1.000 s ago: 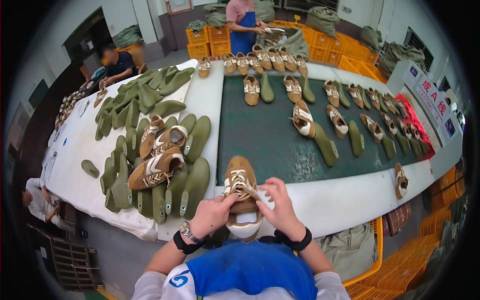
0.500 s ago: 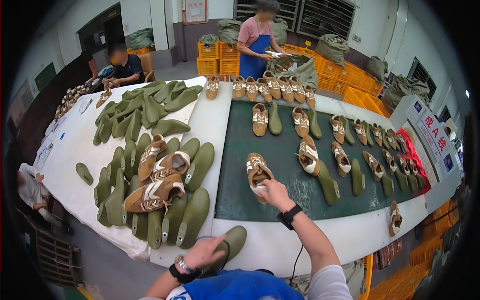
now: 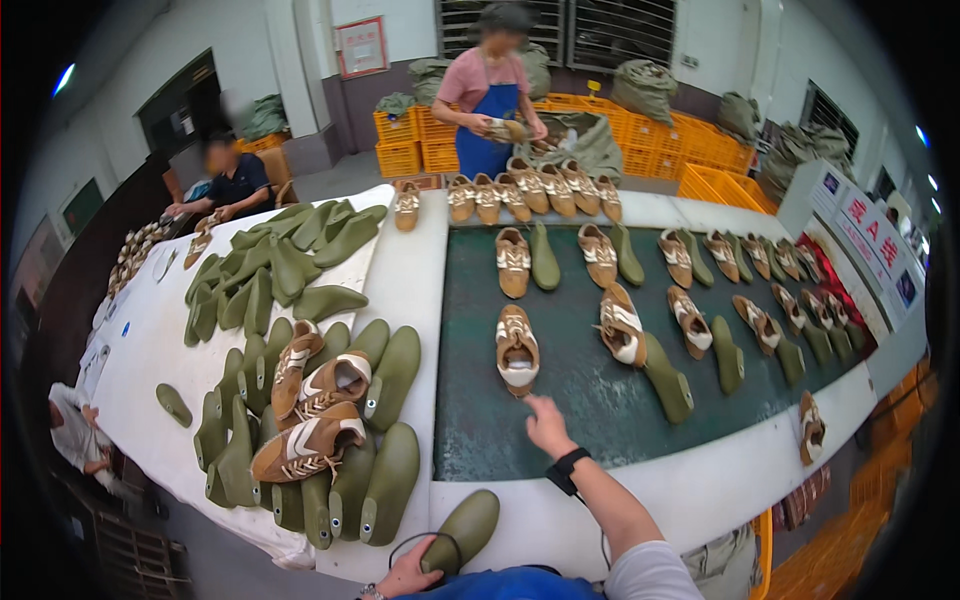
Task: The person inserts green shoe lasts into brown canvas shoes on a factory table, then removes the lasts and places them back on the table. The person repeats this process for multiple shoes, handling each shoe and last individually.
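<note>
At the near edge of the white tabletop lies a green shoe last (image 3: 470, 522). My left hand (image 3: 406, 574) has its fingers closed round the near end of it, partly cut off by the lower edge. A dark cord loops beside that hand. On the green belt (image 3: 600, 435) stands a brown sneaker (image 3: 516, 350) with white stripes, its heel towards me and no last beside it. Just behind its heel is my right hand (image 3: 550, 430), holding nothing, the index finger stretched towards the shoe; whether the fingertip touches it I cannot tell.
Several green lasts (image 3: 392, 485) are heaped on the left table, with brown sneakers (image 3: 310, 443) on top. Rows of sneakers paired with lasts (image 3: 668, 378) run along the belt. Across the table a person in a blue apron (image 3: 487, 120) holds a shoe. A seated person (image 3: 237, 182) works far left.
My right hand has let go of the sneaker's heel and drawn back slightly. My left hand has moved from above the last to its near end. The person opposite now holds a different-looking item.
</note>
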Motion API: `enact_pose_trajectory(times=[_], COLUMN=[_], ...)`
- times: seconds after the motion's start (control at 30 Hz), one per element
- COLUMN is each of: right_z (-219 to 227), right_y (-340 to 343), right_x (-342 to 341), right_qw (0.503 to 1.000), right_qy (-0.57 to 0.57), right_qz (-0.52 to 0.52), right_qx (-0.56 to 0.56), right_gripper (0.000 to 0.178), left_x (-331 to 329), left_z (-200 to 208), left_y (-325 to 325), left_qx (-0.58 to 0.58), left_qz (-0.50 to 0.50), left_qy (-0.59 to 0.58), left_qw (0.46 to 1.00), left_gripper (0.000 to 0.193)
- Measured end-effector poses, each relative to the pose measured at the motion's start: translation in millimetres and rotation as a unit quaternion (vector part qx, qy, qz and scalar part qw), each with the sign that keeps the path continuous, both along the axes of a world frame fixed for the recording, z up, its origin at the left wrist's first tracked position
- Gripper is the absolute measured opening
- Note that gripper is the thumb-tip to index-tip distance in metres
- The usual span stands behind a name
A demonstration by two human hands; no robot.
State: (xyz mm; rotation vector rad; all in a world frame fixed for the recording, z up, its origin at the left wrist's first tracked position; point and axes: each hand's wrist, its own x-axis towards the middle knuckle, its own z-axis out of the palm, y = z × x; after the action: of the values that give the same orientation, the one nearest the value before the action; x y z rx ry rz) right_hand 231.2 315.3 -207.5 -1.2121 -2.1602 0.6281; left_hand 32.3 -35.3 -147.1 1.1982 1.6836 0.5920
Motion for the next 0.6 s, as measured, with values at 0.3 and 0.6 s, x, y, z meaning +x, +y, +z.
enact_pose_trajectory(times=[0.3,0.6], right_z=[51.2,53.7], right_y=[-197.3,-226.1], right_x=[39.1,70.9], right_qw=[0.959,0.985], right_qy=[0.079,-0.028], right_qz=[0.21,0.053], right_qx=[-0.175,-0.164], right_gripper=[0.052,0.083], left_x=[35.0,42.6], left_z=[-13.3,1.0], left_y=[93.5,108.4], left_qx=[0.07,0.008], left_qz=[0.002,-0.076], left_qy=[-0.067,-0.181], left_qw=[0.995,0.981], left_gripper=[0.074,0.051])
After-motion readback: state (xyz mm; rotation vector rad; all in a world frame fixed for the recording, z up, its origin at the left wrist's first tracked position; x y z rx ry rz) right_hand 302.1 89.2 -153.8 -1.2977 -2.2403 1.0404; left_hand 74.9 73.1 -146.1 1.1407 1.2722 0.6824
